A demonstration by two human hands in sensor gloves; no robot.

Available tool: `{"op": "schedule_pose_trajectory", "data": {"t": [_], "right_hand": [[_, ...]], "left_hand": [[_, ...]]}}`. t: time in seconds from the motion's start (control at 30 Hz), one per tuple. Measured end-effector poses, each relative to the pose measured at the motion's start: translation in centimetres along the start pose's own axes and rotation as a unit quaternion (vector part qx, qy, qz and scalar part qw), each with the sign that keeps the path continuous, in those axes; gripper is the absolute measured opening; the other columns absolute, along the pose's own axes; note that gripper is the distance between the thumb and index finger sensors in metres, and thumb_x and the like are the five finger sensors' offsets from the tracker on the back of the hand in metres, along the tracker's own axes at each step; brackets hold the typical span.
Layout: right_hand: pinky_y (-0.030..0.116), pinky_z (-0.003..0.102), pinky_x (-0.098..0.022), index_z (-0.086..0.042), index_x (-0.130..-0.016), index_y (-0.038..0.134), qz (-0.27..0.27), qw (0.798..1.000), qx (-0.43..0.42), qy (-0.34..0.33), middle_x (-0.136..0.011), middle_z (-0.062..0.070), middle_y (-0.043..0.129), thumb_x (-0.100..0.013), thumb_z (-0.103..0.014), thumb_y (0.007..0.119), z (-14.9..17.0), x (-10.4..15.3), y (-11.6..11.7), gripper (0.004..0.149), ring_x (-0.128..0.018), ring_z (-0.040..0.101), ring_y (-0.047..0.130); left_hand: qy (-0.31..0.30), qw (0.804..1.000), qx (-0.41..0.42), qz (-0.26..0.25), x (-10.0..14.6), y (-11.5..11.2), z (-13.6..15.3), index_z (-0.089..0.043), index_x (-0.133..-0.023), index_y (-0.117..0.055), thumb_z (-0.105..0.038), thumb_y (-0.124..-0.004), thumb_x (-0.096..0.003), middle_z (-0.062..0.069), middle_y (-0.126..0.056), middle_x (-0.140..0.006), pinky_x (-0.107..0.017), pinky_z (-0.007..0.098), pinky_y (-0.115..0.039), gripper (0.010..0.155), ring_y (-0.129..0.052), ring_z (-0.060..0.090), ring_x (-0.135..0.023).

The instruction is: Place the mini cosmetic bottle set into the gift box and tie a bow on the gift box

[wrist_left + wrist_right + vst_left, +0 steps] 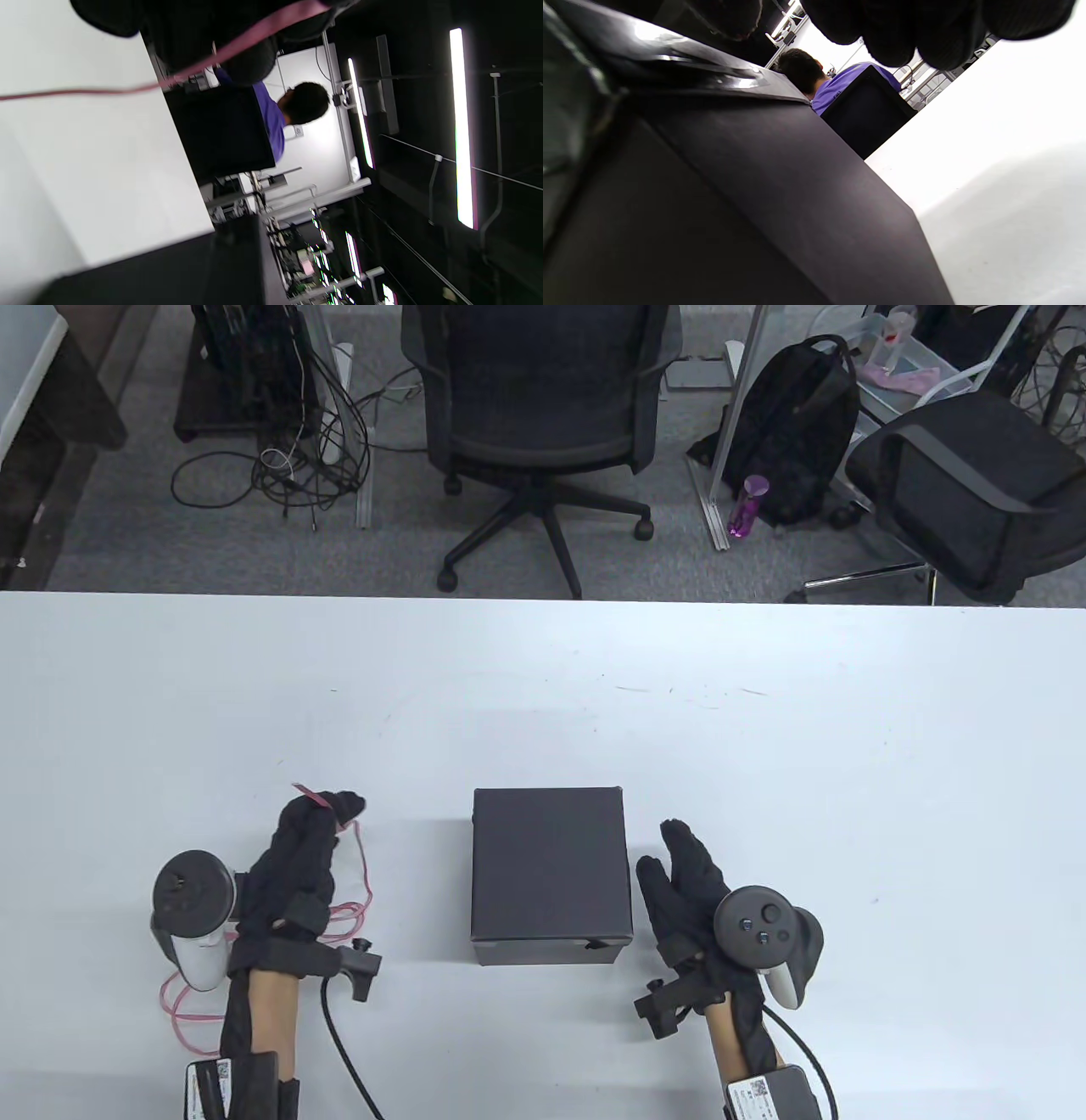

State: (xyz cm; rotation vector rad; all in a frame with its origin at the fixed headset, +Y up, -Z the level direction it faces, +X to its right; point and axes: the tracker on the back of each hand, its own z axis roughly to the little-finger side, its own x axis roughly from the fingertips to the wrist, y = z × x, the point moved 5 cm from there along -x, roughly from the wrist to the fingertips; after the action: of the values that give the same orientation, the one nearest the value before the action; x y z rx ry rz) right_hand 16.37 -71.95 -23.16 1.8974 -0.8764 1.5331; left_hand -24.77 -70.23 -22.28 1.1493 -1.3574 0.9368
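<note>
Counter (764,712): white, wide, spans the whole table view; a few faint scuff marks near its far middle.
Gift box (551,872): black, lid on, stands on the counter near the front edge, between the two hands. No ribbon round it.
Bottle set: not visible; cannot tell whether it is inside the box.
Left hand (301,857): lies on the counter well left of the gift box, palm side down. Its fingers (346,806) are bunched at the tips and pinch one end of the ribbon.
Right hand (689,891): on the counter just beside the box's right wall; the table view does not settle whether it touches. Its fingers (679,840) are straight and close together, holding nothing.
Ribbon (361,891): pink, thin, runs from the left fingertips back under that hand and loops loosely on the counter beside the left wrist. In the left wrist view it crosses the frame as a taut pink band (237,44).
Trackers: one strapped on the back of each hand.
</note>
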Motion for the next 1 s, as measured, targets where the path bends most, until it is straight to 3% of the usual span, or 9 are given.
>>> {"op": "schedule_pose_trajectory", "data": {"t": [0.1, 0.17, 0.27, 0.43, 0.57, 0.77, 0.83, 0.9, 1.0], "right_hand": [[0.045, 0.085, -0.052, 0.016, -0.110, 0.039, -0.006, 1.000, 0.000, -0.013, -0.106, 0.048, 0.045, -0.065, -0.037, 0.055, -0.8, 0.0, 0.0, 0.071, -0.087, 0.075, 0.044], [0.042, 0.086, -0.052, 0.016, -0.110, 0.039, -0.006, 1.000, 0.000, -0.026, -0.106, 0.050, 0.041, -0.065, -0.038, 0.055, -1.5, 0.1, -0.2, 0.072, -0.087, 0.076, 0.039], [0.037, 0.088, -0.051, 0.015, -0.111, 0.038, -0.003, 0.998, 0.005, -0.056, -0.107, 0.050, 0.038, -0.065, -0.040, 0.056, -3.2, 0.3, -0.5, 0.074, -0.087, 0.076, 0.033], [0.044, 0.080, -0.054, 0.013, -0.109, 0.045, 0.008, 0.992, 0.024, -0.127, -0.103, 0.046, 0.048, -0.064, -0.046, 0.055, -6.8, 1.1, -0.8, 0.075, -0.085, 0.069, 0.044], [0.054, 0.068, -0.053, 0.009, -0.107, 0.052, 0.006, 0.985, 0.036, -0.169, -0.094, 0.038, 0.063, -0.063, -0.048, 0.051, -9.0, 1.9, -0.5, 0.072, -0.077, 0.060, 0.058], [0.056, 0.065, -0.052, 0.006, -0.106, 0.056, -0.027, 0.976, 0.069, -0.205, -0.087, 0.032, 0.069, -0.061, -0.049, 0.048, -11.3, 2.8, 0.8, 0.071, -0.072, 0.055, 0.064], [0.059, 0.063, -0.051, 0.000, -0.100, 0.064, -0.005, 0.973, 0.084, -0.217, -0.082, 0.027, 0.075, -0.061, -0.045, 0.051, -11.8, 3.0, 0.7, 0.061, -0.069, 0.050, 0.069], [0.065, 0.060, -0.048, -0.006, -0.084, 0.079, 0.012, 0.969, 0.096, -0.229, -0.070, 0.018, 0.084, -0.060, -0.032, 0.062, -12.1, 3.1, 0.6, 0.039, -0.062, 0.043, 0.078], [0.068, 0.058, -0.046, -0.004, -0.077, 0.084, 0.035, 0.960, 0.138, -0.241, -0.061, 0.015, 0.087, -0.058, -0.029, 0.065, -12.2, 3.2, 0.4, 0.037, -0.056, 0.038, 0.082]], "left_hand": [[-0.018, 0.999, 0.003, 0.039, 0.2, -2.9, -1.3, -0.015, -0.098, -0.058, -0.038, -0.051, -0.0639, 0.007, -0.085, -0.085, -0.059, 0.054, -0.083, 0.042, -0.101, 0.024, -0.057], [-0.033, 0.998, -0.020, 0.058, 0.5, -4.5, -2.3, -0.017, -0.099, -0.057, -0.038, -0.051, -0.0635, 0.000, -0.084, -0.075, -0.050, 0.044, -0.087, 0.042, -0.093, 0.013, -0.037], [-0.065, 0.992, -0.086, 0.064, 1.2, -6.4, -3.9, -0.019, -0.098, -0.064, -0.039, -0.056, -0.0624, -0.008, -0.087, -0.062, -0.031, 0.033, -0.089, 0.042, -0.088, 0.006, -0.022], [-0.129, 0.959, -0.241, 0.072, 2.6, -9.5, -6.0, -0.023, -0.095, -0.075, -0.043, -0.064, -0.0599, -0.011, -0.091, -0.054, -0.023, 0.029, -0.089, 0.042, -0.087, 0.004, -0.017], [-0.168, 0.941, -0.279, 0.090, 3.5, -11.5, -7.1, -0.024, -0.094, -0.078, -0.044, -0.067, -0.0583, -0.011, -0.092, -0.053, -0.025, 0.031, -0.089, 0.042, -0.088, 0.005, -0.017], [-0.214, 0.912, -0.334, 0.105, 4.6, -13.3, -8.3, -0.024, -0.092, -0.081, -0.045, -0.069, -0.0570, -0.011, -0.093, -0.052, -0.026, 0.031, -0.090, 0.042, -0.089, 0.006, -0.017], [-0.221, 0.908, -0.340, 0.110, 4.9, -13.7, -8.4, -0.025, -0.092, -0.081, -0.045, -0.069, -0.0567, -0.011, -0.093, -0.052, -0.027, 0.032, -0.089, 0.042, -0.089, 0.006, -0.018], [-0.237, 0.898, -0.350, 0.123, 4.9, -13.9, -8.6, -0.026, -0.092, -0.080, -0.046, -0.068, -0.0561, -0.012, -0.092, -0.052, -0.028, 0.032, -0.089, 0.043, -0.089, 0.006, -0.019], [-0.248, 0.893, -0.344, 0.152, 4.9, -14.0, -8.8, -0.027, -0.092, -0.080, -0.049, -0.070, -0.0534, -0.013, -0.093, -0.054, -0.031, 0.033, -0.090, 0.046, -0.091, 0.007, -0.022]]}}
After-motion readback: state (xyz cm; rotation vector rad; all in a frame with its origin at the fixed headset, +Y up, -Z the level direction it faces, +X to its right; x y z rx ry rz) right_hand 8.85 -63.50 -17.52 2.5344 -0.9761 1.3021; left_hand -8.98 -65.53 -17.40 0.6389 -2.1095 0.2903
